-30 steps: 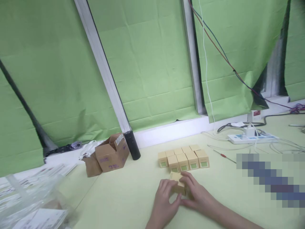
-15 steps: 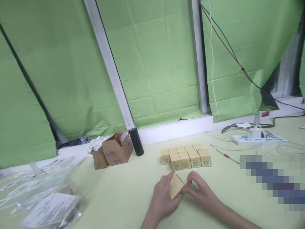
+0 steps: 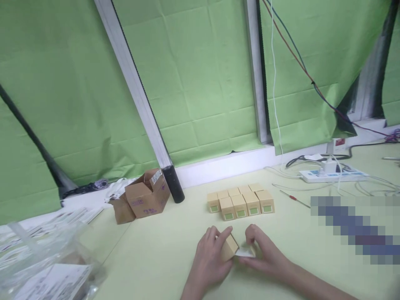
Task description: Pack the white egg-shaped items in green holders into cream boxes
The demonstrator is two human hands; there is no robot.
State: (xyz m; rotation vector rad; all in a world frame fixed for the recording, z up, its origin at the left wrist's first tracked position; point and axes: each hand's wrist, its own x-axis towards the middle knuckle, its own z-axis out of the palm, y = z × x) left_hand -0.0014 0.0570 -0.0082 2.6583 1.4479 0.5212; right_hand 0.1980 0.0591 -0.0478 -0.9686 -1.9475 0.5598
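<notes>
My left hand (image 3: 208,254) is wrapped round a small tan cardboard box (image 3: 229,247), held tilted just above the table. At the box's right end, a pale flap (image 3: 246,251) sticks out, with its whitish inner face showing. My right hand (image 3: 265,252) has its thumb below this flap and its curled fingers at the far edge, closed on it. Whether anything is inside the box is hidden. Beyond my hands stand several similar small boxes (image 3: 241,207) in two close rows, with green labels on the front faces.
An open brown carton (image 3: 148,193) stands at the back left beside a black cylinder (image 3: 173,184). Clear plastic bags (image 3: 56,258) lie at the left. To the right are a red-handled thin tool (image 3: 293,198), a white power strip (image 3: 333,175) with cables, and a blurred patch.
The end flap of the box has swung out to the right, showing its pale inner side, with my right hand on it. The whole view has shifted slightly.
</notes>
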